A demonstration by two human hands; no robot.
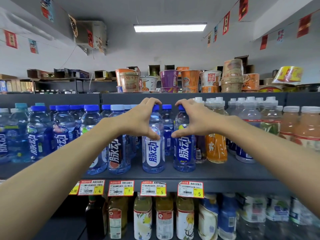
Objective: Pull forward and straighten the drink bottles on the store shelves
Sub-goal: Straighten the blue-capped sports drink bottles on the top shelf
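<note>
– Fingers (152,101) of my left hand (138,118) curl over the cap of the pale-label bottle (153,153); my right hand (199,120) grips the blue-label bottle (184,153) likewise. Both stand near the shelf (225,172) front.
– Risk?
– Held so high, I judge either could tip over the edge if pulled hard.
– Obstacles?
– Orange bottle (216,148) just beside the right one; a rear bottle (167,129) between them; price tags (153,187) below.

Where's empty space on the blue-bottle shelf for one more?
Bare shelf shows at the front right, before the orange bottle, and front left, before the set-back blue-capped bottles. A narrow gap lies between the left bottle in the left hand and the right bottle in the right hand. Rows behind are crowded.
</note>
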